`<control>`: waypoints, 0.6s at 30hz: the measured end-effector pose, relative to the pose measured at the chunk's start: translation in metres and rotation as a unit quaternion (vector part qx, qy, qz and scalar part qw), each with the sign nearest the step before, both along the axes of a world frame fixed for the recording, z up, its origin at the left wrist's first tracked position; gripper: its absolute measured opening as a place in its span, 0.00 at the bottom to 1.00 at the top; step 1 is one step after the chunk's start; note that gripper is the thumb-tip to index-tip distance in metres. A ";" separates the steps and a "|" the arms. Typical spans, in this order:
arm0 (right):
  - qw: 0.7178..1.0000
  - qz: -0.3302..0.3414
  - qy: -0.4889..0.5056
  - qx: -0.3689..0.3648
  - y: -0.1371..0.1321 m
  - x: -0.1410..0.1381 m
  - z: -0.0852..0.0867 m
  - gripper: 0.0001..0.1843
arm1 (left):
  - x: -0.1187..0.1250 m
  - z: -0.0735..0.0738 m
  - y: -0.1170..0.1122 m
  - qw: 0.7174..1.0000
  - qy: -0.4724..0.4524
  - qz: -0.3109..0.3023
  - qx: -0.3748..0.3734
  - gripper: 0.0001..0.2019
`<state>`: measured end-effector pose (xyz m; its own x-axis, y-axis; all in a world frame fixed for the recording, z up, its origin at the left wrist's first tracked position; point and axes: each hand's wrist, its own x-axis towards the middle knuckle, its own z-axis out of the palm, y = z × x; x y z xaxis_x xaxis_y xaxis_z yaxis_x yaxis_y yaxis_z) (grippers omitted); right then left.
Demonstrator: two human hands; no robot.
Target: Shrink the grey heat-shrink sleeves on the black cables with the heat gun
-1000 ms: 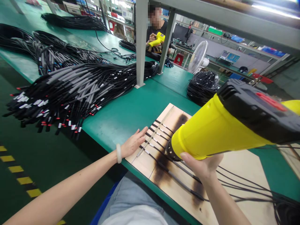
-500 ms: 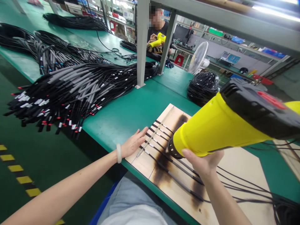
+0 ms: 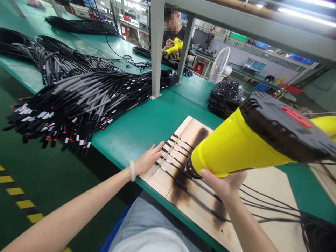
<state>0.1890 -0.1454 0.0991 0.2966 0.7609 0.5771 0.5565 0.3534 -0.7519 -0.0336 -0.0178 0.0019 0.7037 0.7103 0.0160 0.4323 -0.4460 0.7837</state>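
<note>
My right hand (image 3: 225, 183) is wrapped round the barrel of a yellow and black heat gun (image 3: 228, 147). Its dark nozzle (image 3: 189, 167) points down and left, just over several black cables (image 3: 181, 185) laid side by side on a scorched wooden board (image 3: 258, 180). White labels mark the cables near their ends, where a thin clear strip (image 3: 172, 148) crosses them. My left hand (image 3: 150, 159) lies flat with fingers outstretched at the board's left edge, by the cable ends; whether it presses on them I cannot tell. The nozzle's tip is partly hidden.
Large bundles of black cables (image 3: 86, 101) spread over the green table (image 3: 126, 133) at left, some overhanging its edge. Grey posts (image 3: 157, 52) rise from the tabletop. Another cable coil (image 3: 224, 98) and a white fan (image 3: 219, 64) stand beyond. Across the table a person holds another yellow heat gun (image 3: 174, 46).
The view has shifted slightly. The heat gun's rear end sits a little lower and the gun stays over the cables. My left hand keeps its place at the board's edge.
</note>
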 end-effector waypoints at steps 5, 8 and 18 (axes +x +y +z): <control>0.997 -0.057 -0.044 0.039 -0.019 -0.002 0.005 0.23 | 0.001 0.001 0.000 1.000 0.013 0.010 -0.008 0.43; 0.997 -0.029 -0.075 -0.006 -0.037 0.005 -0.003 0.32 | -0.003 0.005 -0.003 0.999 0.006 0.036 -0.020 0.47; 0.996 -0.091 -0.009 0.008 -0.054 0.011 -0.027 0.37 | -0.033 0.002 -0.033 0.997 -0.019 0.066 -0.047 0.42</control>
<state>0.1999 -0.1998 0.0723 0.4181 0.6862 0.5953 0.6265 0.2567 -0.7360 -0.0665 -0.0507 0.0043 0.6037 0.7966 -0.0305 0.4521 -0.3107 0.8361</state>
